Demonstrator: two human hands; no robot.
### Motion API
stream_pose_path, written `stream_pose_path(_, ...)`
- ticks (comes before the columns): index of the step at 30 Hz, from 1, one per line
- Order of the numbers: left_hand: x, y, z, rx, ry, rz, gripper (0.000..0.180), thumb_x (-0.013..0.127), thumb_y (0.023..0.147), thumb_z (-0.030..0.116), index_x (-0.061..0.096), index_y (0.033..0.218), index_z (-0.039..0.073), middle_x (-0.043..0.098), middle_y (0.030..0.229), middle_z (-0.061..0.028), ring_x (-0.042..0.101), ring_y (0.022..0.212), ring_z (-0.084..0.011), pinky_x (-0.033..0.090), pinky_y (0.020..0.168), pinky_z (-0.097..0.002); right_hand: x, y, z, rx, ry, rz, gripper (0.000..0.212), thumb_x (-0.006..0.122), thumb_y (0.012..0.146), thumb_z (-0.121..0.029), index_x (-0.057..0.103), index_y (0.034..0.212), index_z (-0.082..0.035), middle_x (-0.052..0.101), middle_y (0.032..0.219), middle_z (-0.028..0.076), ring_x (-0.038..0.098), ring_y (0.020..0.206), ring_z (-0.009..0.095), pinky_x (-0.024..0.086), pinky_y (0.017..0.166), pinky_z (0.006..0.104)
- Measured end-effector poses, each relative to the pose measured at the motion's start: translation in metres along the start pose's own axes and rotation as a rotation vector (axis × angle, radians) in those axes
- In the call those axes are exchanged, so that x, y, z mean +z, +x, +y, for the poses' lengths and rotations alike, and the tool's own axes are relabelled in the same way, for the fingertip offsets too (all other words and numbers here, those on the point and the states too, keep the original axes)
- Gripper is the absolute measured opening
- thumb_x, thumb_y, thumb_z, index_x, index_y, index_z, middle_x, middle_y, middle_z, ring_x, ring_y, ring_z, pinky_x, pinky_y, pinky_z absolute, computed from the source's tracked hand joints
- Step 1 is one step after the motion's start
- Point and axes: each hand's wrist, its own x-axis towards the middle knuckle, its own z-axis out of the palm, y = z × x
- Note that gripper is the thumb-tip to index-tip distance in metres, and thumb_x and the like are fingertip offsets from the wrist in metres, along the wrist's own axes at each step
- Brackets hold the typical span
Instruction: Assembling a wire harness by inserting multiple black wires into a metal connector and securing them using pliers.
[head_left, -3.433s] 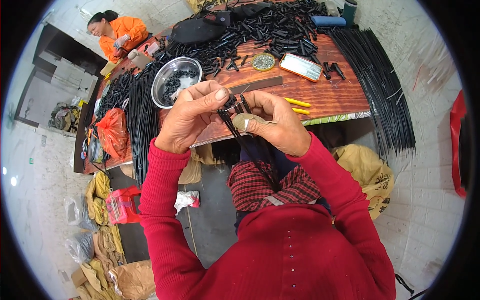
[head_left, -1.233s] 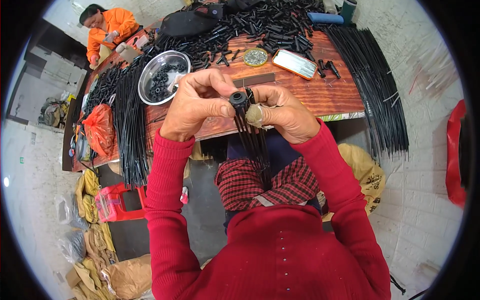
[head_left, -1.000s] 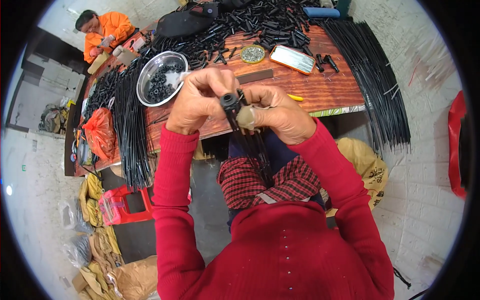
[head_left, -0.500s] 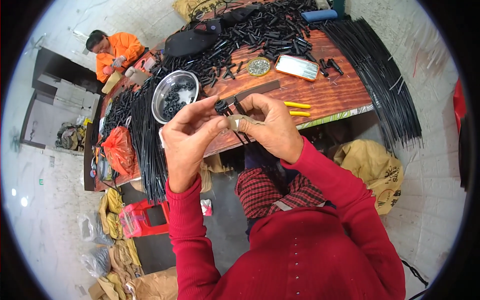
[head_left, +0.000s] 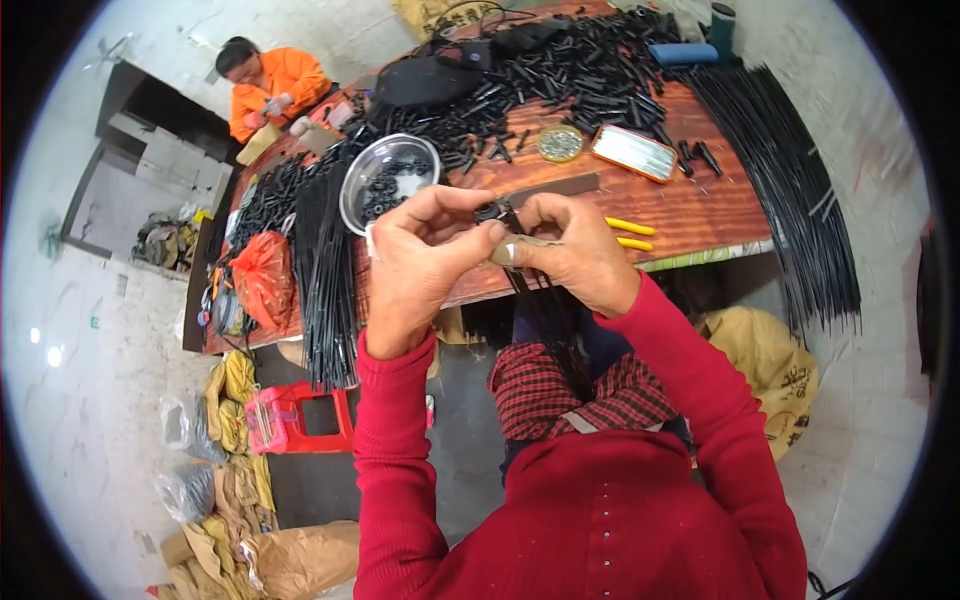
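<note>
My left hand (head_left: 420, 265) is raised in front of the table edge, thumb and fingers closed around a round black fitting (head_left: 487, 212). Close beside it, my right hand (head_left: 585, 255) pinches the upper ends of thin black rods (head_left: 548, 325), which hang down toward my lap. A tan wrap (head_left: 520, 248) covers the thumb of my right hand and hides part of the grip. How the fitting and rods join is too small to tell.
Behind my hands are a steel bowl (head_left: 434, 165) of black rings, a dark bar (head_left: 555, 188), yellow-handled pliers (head_left: 632, 242), a round tin (head_left: 560, 143) and a white tray (head_left: 635, 152). Black rods (head_left: 780, 170) overhang the right side. A person in orange (head_left: 285, 80) works at far left.
The view has turned, so the table and everything on it sit farther right. Both hands keep their grip, with the black fitting and rods still between them.
</note>
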Motion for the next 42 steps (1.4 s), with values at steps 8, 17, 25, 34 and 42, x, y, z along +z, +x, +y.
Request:
stream_pose_path(8, -0.025, 0.008, -0.034, 0.065, -0.266, -0.085, 0.034, 0.067, 0.080, 0.000, 0.063, 0.113, -0.005, 0.068, 0.097, -0.0073, 0.063, 0.084, -0.0091, 0.050, 0.079, -0.0222, 0.010, -0.007, 0.009, -0.035, 0.032, -0.033, 0.018, 0.072, 0.085, -0.013, 0.061, 0.092, 0.001, 0.061, 0.088, 0.001, 0.056, 0.080, 0.006, 0.047, 0.069, 0.0224)
stream_pose_path(17, -0.029, 0.013, -0.051, 0.071, -0.369, -0.156, 0.038, 0.070, 0.082, 0.004, 0.060, 0.117, -0.009, 0.068, 0.105, -0.0156, 0.067, 0.093, -0.0186, 0.053, 0.086, -0.0303, 0.006, 0.001, 0.006, -0.158, -0.257, -0.043, 0.016, 0.073, 0.082, -0.006, 0.058, 0.081, 0.001, 0.055, 0.085, 0.001, 0.053, 0.076, 0.006, 0.045, 0.065, 0.0227)
stream_pose_path(25, -0.008, 0.000, -0.035, 0.087, -0.158, 0.030, 0.037, 0.073, 0.080, 0.001, 0.065, 0.116, -0.002, 0.069, 0.095, -0.0074, 0.063, 0.083, -0.0086, 0.050, 0.076, -0.0216, 0.002, 0.006, 0.002, -0.091, -0.277, -0.024, 0.022, 0.077, 0.080, -0.012, 0.060, 0.073, 0.001, 0.059, 0.070, -0.001, 0.052, 0.064, 0.004, 0.043, 0.056, 0.0233)
stream_pose_path(34, -0.011, -0.003, -0.030, 0.090, -0.247, -0.044, 0.036, 0.069, 0.082, -0.001, 0.061, 0.116, -0.006, 0.069, 0.098, -0.0122, 0.065, 0.087, -0.0129, 0.052, 0.078, -0.0234, -0.007, 0.013, 0.017, 0.072, 0.052, -0.200, 0.025, 0.076, 0.084, -0.020, 0.061, 0.072, -0.004, 0.060, 0.068, -0.002, 0.052, 0.064, 0.004, 0.042, 0.055, 0.0233)
stream_pose_path(42, -0.010, 0.003, -0.033, 0.186, -0.276, -0.140, 0.044, 0.068, 0.087, 0.009, 0.055, 0.125, -0.008, 0.066, 0.108, -0.0157, 0.064, 0.098, -0.0172, 0.050, 0.087, -0.0281, 0.007, 0.009, 0.006, 0.011, -0.299, -0.024, 0.029, 0.078, 0.081, -0.022, 0.062, 0.071, -0.001, 0.062, 0.067, 0.001, 0.053, 0.063, 0.004, 0.042, 0.053, 0.0236)
